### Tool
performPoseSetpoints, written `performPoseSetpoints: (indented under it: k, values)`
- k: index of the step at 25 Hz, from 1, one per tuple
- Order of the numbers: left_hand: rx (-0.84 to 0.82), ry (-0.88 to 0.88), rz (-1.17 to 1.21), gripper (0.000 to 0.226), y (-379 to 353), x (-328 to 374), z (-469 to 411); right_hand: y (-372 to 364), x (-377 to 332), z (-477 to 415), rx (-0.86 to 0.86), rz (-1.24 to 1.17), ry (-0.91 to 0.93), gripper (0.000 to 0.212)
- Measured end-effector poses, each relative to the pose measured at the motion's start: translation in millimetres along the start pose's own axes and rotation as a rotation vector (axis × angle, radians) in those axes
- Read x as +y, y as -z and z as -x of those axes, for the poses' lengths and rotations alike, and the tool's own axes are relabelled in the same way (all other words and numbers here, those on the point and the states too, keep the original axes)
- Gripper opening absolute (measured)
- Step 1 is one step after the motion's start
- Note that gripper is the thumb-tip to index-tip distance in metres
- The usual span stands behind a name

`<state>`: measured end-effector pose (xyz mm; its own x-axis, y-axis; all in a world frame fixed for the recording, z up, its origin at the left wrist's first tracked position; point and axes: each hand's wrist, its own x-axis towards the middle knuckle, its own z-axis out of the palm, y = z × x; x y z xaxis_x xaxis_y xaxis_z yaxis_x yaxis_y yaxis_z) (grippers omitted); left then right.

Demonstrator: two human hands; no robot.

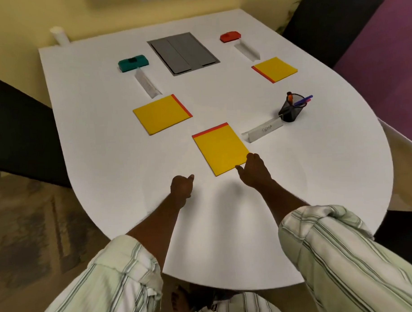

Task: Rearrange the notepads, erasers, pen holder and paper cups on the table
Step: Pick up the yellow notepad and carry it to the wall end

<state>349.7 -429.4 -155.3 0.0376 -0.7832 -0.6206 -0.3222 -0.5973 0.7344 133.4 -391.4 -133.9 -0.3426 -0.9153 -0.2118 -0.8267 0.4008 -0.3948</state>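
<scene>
1. Three yellow notepads with a red edge lie flat on your white counter [106,147]: the nearest notepad [220,148], the left notepad [162,114], the far right notepad [275,69].
2. Your right hand [253,170] touches the nearest notepad's near right corner; its grip there is hidden, so I cannot tell if it pinches.
3. Your left hand [181,188] is curled closed, holding nothing, resting on the counter.
4. Near the black mesh pen holder [291,109] stands a name card [262,131]; its writing is hard to read.
</scene>
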Motion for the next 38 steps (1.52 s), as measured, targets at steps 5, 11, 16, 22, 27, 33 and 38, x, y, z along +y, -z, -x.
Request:
performPoseSetpoints:
  k: [5,11,16,22,27,33,38]
  values:
    - [0.056,-0.003,-0.014,0.049,-29.2,21.5,-29.7,-9.1,21.6,-51.7,-0.053,-0.122,-0.035,0.055]
    - [0.154,0.02,-0.174,0.062,-76.0,32.0,-64.3,-22.5,51.8,-110.8,-0.066,-0.206,-0.109,0.048]
    - [0.208,0.09,-0.149,0.054,-99.1,36.1,-95.2,-34.0,63.5,-144.3,-0.115,-0.192,-0.151,0.055]
    - [0.265,0.184,-0.063,0.052,-118.6,41.9,-111.9,-44.2,66.9,-163.8,-0.118,-0.187,-0.222,0.054]
    - [0.318,0.202,-0.018,0.052,-121.0,40.9,-110.5,-50.1,70.4,-167.6,-0.175,-0.28,-0.364,0.057]
    - [0.143,0.24,-0.131,0.048,-106.8,28.0,-99.8,-53.8,67.7,-142.6,-0.133,-0.506,-0.355,0.04]
    - [0.061,0.165,-0.218,0.029,-83.4,14.4,-72.1,-51.4,55.0,-103.5,-0.126,-0.66,-0.286,0.028]
